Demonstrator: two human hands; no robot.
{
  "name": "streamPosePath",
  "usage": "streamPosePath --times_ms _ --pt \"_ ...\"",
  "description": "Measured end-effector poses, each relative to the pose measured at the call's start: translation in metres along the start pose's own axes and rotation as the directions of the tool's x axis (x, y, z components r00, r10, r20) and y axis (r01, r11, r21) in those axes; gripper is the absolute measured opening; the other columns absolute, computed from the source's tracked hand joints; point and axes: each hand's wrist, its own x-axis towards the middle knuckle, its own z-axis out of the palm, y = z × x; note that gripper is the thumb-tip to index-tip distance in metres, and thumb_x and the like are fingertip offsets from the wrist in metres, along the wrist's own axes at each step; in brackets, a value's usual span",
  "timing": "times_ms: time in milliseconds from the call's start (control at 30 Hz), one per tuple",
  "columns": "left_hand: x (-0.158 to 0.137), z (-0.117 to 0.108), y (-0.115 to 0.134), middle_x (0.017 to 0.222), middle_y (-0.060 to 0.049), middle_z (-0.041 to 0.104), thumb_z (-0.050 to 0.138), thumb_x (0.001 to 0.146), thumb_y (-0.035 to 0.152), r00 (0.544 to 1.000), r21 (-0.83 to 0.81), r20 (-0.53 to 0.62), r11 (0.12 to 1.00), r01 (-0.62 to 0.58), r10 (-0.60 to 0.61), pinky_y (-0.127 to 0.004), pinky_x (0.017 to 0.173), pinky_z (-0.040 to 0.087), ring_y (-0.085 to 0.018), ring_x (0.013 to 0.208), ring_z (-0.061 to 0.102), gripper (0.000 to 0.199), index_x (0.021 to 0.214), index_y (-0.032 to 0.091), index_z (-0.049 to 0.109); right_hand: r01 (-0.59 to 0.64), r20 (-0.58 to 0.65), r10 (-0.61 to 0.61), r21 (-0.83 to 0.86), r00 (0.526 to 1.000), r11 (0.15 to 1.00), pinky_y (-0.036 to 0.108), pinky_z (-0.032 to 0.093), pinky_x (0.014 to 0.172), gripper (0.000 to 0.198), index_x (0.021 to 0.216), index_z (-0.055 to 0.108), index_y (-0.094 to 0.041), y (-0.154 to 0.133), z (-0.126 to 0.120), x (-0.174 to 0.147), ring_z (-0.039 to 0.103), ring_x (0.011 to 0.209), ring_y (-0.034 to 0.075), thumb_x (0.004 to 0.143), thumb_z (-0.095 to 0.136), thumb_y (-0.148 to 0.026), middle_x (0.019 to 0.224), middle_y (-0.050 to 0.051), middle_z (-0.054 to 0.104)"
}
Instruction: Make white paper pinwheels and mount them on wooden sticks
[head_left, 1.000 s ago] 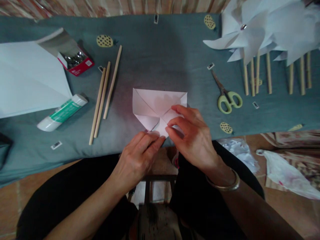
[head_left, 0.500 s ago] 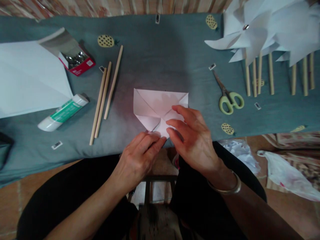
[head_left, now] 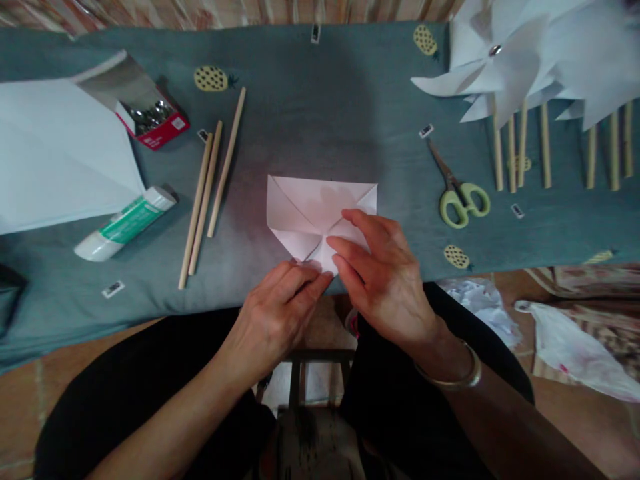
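folded white sheet [head_left: 297,195] at the near edge of the bench [head_left: 310,113], both hands on it.
left hand [head_left: 275,310]: grip closed, fingers bunched at the sheet's near edge and holding it there. right hand [head_left: 387,280]: grip partly open, fingers curved and parted, tips against the right part of the sheet without closing on it. to the left, three wooden sticks [head_left: 205,198] and a green-and-white tube [head_left: 124,227]; to the right, green-handled scissors [head_left: 453,199]; far right, white pinwheels [head_left: 517,63].
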Motion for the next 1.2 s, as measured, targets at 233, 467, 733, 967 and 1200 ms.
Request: streamPosePath --times_ms 233,467,733,967,1200 --pt "0.001 0.0 -0.001 0.105 -0.013 0.067 0.057 0.092 0.008 1.0 0.02 -0.001 1.0 0.003 -0.003 -0.035 0.08 0.058 -0.021 0.095 0.063 0.03 0.122 0.008 0.059 0.015 -0.01 -0.015 -0.044 1.0 0.999 0.044 0.048 0.104 0.025 0.112 0.068 -0.019 0.001 0.003 -0.001 0.049 0.127 0.028 0.093 0.053 -0.016 0.138 0.011 0.055" --pt "-0.002 0.002 0.0 0.109 -0.014 0.066 0.059 0.09 0.005 1.0 0.035 -0.013 0.999 0.0 0.0 -0.036 0.086 0.057 -0.021 0.098 0.061 0.034 0.124 0.006 0.058 -0.005 0.016 0.005 -0.018 1.0 1.0 0.047 0.047 0.105 0.027 0.113 0.069 -0.02 0.001 0.002 -0.001 0.048 0.128 0.029 0.092 0.053 -0.016 0.139 0.012 0.054" --pt "-0.003 0.001 0.001 0.109 -0.015 0.065 0.058 0.09 0.005 1.0 0.012 -0.004 1.0 0.013 -0.013 -0.036 0.086 0.057 -0.022 0.1 0.061 0.036 0.126 0.006 0.056 0.002 0.023 -0.002 -0.026 1.0 1.0 0.048 0.046 0.106 0.027 0.113 0.069 -0.023 0.002 0.004 0.0 0.049 0.128 0.03 0.093 0.051 -0.018 0.139 0.009 0.054" --pt "-0.004 0.002 0.001 0.109 -0.014 0.065 0.058 0.09 0.005 1.0 0.048 0.01 0.999 0.023 -0.023 -0.037 0.087 0.057 -0.022 0.1 0.06 0.035 0.125 0.006 0.056 0.01 0.001 -0.01 -0.055 1.0 0.998 0.05 0.045 0.106 0.029 0.115 0.066 -0.024 -0.001 0.011 -0.001 0.047 0.13 0.03 0.093 0.049 -0.014 0.142 0.009 0.053" --pt "0.001 0.001 0.003 0.103 -0.012 0.066 0.056 0.092 0.006 1.0 0.049 -0.02 0.998 0.025 -0.024 -0.035 0.08 0.06 -0.02 0.092 0.06 0.031 0.122 0.007 0.057 0.099 -0.046 -0.108 -0.162 0.993 0.982 0.046 0.047 0.1 0.027 0.109 0.065 -0.018 -0.002 0.02 0.001 0.049 0.129 0.028 0.098 0.04 -0.014 0.14 0.014 0.056"
